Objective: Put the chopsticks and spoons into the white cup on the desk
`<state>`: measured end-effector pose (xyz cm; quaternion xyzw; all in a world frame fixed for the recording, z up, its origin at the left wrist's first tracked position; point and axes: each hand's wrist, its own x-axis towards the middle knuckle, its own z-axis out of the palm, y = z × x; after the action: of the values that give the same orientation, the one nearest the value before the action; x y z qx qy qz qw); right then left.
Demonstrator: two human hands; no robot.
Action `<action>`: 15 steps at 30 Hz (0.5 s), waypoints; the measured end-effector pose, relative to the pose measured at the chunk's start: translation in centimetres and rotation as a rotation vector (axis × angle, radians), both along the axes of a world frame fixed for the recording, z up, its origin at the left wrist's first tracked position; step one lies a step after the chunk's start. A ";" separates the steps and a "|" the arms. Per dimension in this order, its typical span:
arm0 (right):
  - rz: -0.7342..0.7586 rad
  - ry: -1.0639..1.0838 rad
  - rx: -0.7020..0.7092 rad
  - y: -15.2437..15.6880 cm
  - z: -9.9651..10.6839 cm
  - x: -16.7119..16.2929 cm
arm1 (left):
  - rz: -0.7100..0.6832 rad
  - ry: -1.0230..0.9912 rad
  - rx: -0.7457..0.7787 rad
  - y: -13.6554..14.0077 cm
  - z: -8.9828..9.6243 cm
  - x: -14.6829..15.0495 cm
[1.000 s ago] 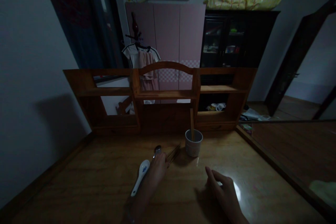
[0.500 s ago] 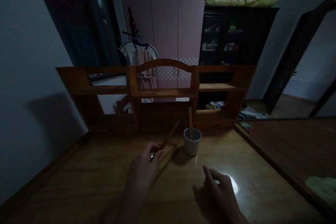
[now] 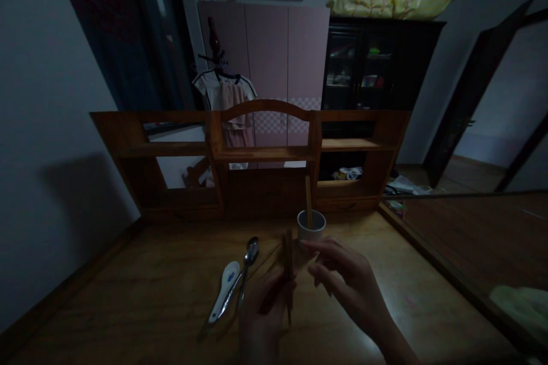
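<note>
Partway there, I'd guess: some chopsticks (image 3: pixel 308 202) stand in the cup (image 3: pixel 311 234), but my left hand (image 3: pixel 266 296) is gripping more sticks (image 3: pixel 287 254) in front of it. My right hand (image 3: pixel 346 274) hangs loose, holding nothing visible. Ceramic spoon (image 3: pixel 223 291) and metal spoons (image 3: pixel 252 251) lie left of the cup.

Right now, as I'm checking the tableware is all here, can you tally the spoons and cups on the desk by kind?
White spoon: 1
Metal spoons: 2
Cup: 1
Total: 4
</note>
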<state>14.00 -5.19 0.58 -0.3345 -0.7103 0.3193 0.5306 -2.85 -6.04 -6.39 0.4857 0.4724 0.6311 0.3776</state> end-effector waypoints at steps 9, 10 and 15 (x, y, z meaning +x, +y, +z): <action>0.048 -0.055 0.097 -0.1 2.0 -1.6 | 0.001 -0.039 0.166 -0.1 -2.7 1.1; 0.066 -0.064 0.085 -0.1 1.7 -1.6 | -0.003 -0.050 0.150 -0.1 -2.8 1.1; 0.100 -0.020 0.037 0.1 0.5 -1.7 | -0.089 -0.025 0.109 -0.2 -2.5 0.6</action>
<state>12.30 -5.06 1.07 -0.2921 -0.7372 0.3289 0.5129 -2.27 -6.25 -8.90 0.5183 0.4104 0.6445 0.3842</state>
